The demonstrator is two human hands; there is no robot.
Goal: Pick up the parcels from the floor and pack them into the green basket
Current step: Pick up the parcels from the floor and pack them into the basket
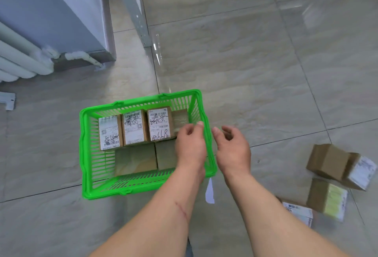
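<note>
The green basket [86,154] stands on the tiled floor left of centre. Several brown cardboard parcels lie packed inside, three with white labels [134,126] along the far side and plain ones [136,159] nearer me. My left hand [190,144] hovers over the basket's right end, fingers loosely curled, holding nothing. Just outside the right rim, my right hand [233,146] is also empty with fingers apart. At the lower right, three more parcels rest on the floor: one brown box [329,161], one with a yellow side [327,197], one flat with a label [297,211].
A grey cabinet [61,11] and white radiator pipes [18,60] stand at the upper left. A grey metal post [135,9] rises beyond the basket. A white paper tag [209,192] hangs from the basket's near right corner.
</note>
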